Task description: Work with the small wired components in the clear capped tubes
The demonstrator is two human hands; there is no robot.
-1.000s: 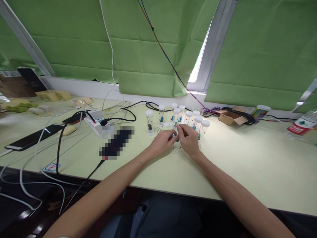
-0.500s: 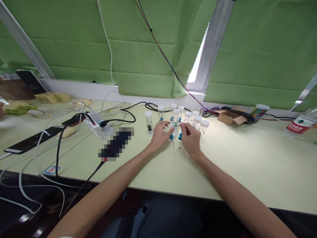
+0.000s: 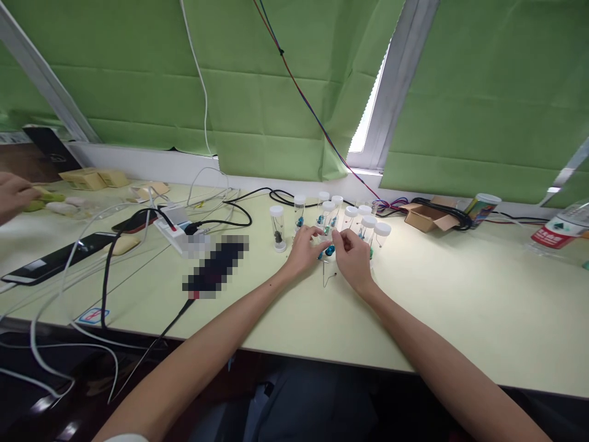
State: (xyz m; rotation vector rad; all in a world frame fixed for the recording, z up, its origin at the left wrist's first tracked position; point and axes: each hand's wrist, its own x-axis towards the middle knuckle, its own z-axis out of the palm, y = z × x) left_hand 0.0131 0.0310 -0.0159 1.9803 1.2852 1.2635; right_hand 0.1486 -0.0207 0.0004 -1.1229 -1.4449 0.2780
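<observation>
The small teal piece (image 3: 330, 250) lies just right of the left hand (image 3: 302, 250), whose thumb and fingers stand apart, and just left of the right hand (image 3: 354, 258), pinched narrow, though what either holds I cannot tell

Green blinds (image 3: 271, 110) span the frame's top, a labelled bottle (image 3: 556, 232) stands far right, and a power strip (image 3: 173, 236) lies centre-left.

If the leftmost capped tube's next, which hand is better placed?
Left, most likely. The left hand is nearer that leftmost capped tube, just to its right; the right hand sits farther right and would have to get past the left.
</observation>
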